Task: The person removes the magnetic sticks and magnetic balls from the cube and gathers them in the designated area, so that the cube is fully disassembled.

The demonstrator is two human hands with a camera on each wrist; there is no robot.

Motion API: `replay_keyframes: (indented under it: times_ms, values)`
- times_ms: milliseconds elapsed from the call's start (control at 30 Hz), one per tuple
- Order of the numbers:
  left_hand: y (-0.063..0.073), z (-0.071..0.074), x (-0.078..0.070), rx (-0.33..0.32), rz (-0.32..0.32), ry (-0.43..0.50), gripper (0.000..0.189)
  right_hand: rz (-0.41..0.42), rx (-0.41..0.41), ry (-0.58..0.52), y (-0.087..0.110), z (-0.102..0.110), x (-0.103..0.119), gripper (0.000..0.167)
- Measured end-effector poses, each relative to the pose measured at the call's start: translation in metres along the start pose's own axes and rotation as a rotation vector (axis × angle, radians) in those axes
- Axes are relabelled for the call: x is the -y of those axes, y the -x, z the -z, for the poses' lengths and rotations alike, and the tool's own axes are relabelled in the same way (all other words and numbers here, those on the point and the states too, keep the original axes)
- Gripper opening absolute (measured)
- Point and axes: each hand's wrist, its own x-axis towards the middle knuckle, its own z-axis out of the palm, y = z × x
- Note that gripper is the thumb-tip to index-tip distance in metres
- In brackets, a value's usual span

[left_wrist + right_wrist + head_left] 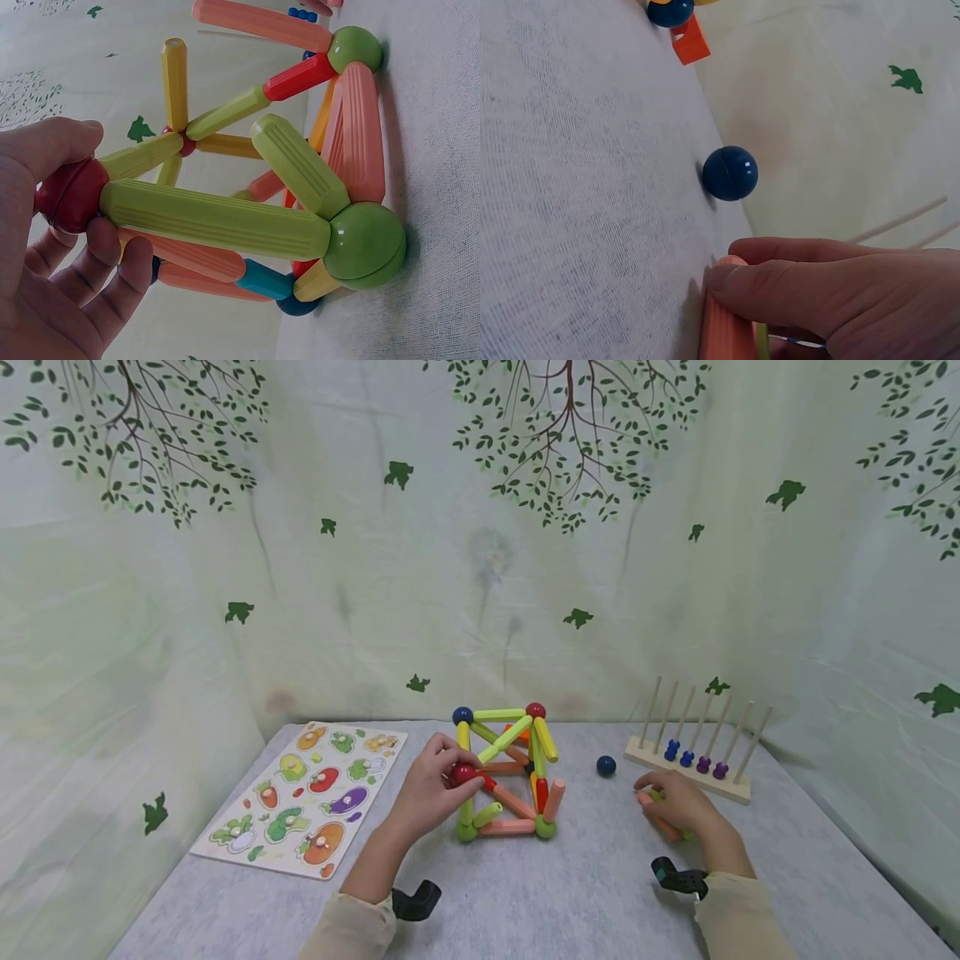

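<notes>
My left hand (pixel 427 789) grips a red ball (pixel 71 196) at an upper corner of a frame built from coloured rods and balls. From that ball a long lime rod (pixel 214 217) runs down to a green ball (pixel 367 245) resting on the table. A short lime rod (pixel 300 165) juts from the same green ball. Over on the right, my right hand (pixel 684 806) pinches a salmon rod (pixel 729 322) low at the tabletop, thumb on its end. Part of a lime piece (pixel 762 341) shows beside that rod, mostly hidden by the hand.
A loose dark blue ball (pixel 606 766) lies between the frame and my right hand. Behind that hand stands a wooden peg rack (pixel 738 790) with blue and purple beads. The vegetable picture board (pixel 281 789) lies at the left. An orange block (pixel 692 43) sits behind the frame.
</notes>
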Motion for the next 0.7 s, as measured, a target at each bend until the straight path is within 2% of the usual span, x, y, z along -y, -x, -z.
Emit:
replay_keyframes:
  times_ms: [333,533,700]
  values:
    - [-0.001,0.0,0.0,0.003,0.002,-0.009,0.019,-0.064,-0.006,-0.012,-0.001,0.001,-0.011,0.032]
    - [0.0,-0.001,0.0,0.001,0.0,-0.012,0.019,-0.018,-0.038,0.014,0.001,0.003,-0.007,0.031]
    - [0.0,0.0,0.0,-0.004,-0.003,-0.011,0.019,0.038,-0.102,-0.062,0.001,0.007,0.008,0.034]
